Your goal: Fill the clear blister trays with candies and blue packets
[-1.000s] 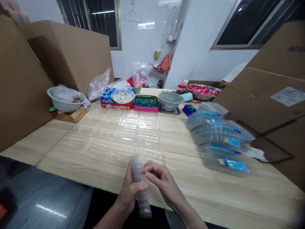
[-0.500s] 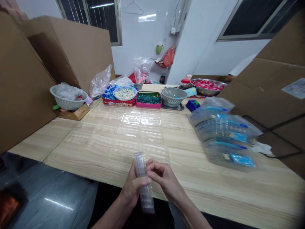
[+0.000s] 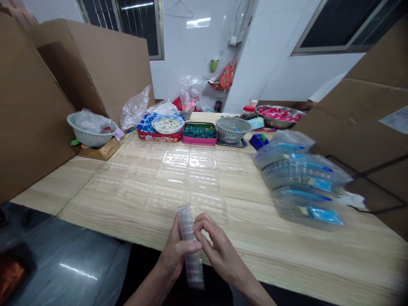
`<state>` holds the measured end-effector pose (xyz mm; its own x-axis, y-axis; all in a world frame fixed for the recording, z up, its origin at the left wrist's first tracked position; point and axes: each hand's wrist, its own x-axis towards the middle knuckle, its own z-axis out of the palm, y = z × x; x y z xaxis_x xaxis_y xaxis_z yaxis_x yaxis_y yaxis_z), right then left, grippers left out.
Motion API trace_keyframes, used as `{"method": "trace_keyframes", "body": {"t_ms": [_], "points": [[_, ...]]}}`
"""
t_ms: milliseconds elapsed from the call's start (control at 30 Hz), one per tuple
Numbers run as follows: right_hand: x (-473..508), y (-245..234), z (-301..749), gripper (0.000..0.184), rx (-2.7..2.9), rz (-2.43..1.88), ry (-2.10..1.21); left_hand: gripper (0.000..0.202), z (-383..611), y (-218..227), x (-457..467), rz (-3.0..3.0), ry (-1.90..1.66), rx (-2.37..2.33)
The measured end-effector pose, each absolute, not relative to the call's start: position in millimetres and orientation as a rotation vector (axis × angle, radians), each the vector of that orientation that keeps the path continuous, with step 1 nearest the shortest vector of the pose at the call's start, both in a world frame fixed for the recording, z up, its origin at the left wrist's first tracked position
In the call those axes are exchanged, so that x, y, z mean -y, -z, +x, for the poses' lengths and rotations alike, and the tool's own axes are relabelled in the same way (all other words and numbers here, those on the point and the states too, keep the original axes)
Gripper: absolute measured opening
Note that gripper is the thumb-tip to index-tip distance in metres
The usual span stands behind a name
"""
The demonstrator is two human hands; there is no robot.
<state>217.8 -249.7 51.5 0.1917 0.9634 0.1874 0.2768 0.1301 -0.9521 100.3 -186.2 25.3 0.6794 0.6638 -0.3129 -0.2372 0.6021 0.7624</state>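
My left hand point(image 3: 175, 250) is wrapped around a stack of clear plastic blister trays point(image 3: 190, 244), held on edge at the near edge of the wooden table point(image 3: 248, 221). My right hand point(image 3: 216, 246) touches the stack's upper right side with bent, pinching fingers. Several clear plastic trays point(image 3: 188, 170) lie flat in rows on the table just beyond my hands.
A pile of packed clear bags with blue cards point(image 3: 299, 182) lies at the right. At the back stand a white basket point(image 3: 91, 134), a red tin with a bowl of small pieces point(image 3: 161, 127), a pink tin of dark beads point(image 3: 200, 131), a grey basket point(image 3: 232, 128) and a metal bowl point(image 3: 277, 114). Cardboard boxes point(image 3: 360, 127) flank both sides.
The view shifted slightly and my hands with the tray stack stay at the table's near edge. My right fingers have moved a little along the stack's top.
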Motion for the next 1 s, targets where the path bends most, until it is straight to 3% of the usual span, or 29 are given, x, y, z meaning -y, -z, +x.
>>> {"method": "trace_keyframes", "body": {"t_ms": [200, 500, 1000], "points": [[253.3, -40.2, 222.5, 0.019, 1.280, -1.351, -0.768, 0.051, 97.1, -30.8, 185.0, 0.727, -0.608, -0.635], [246.9, -47.9, 219.4, 0.029, 1.091, -1.117, -1.068, 0.038, 95.7, -28.5, 181.1, 0.741, -0.636, -0.725], [249.3, -44.2, 212.8, 0.030, 1.073, -1.152, -1.107, 0.050, 91.4, -24.1, 178.4, 0.727, -0.609, -0.665]]}}
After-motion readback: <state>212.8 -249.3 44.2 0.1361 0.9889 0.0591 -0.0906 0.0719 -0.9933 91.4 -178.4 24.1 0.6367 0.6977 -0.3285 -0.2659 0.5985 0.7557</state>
